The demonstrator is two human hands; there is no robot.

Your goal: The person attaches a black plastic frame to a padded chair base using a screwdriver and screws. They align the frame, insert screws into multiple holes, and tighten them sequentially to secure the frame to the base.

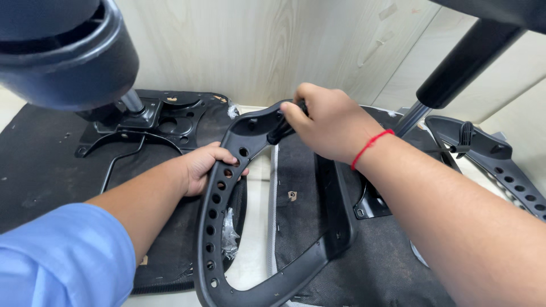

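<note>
While I am bracing the armrest (239, 216) over the seat (318, 227):
Left hand (207, 167): I am closing it round the armrest's holed bar, likely steadying it.
Right hand (330, 122): I am curling it tight on a dark tool handle (282, 131) at the armrest's top, probably working a fastener; the tip is hidden.
Seat: an upturned chair seat, lying under the armrest.
Surface: pale floor (253, 267).
Room: wood-grain wall (256, 45) behind; second seat base (153, 119) left, another armrest (500, 165) right.

The single head camera looked steeply down from the person's own eye level, facing forward toward the wall (256, 45), very close to both forearms and the floor (253, 267).
</note>
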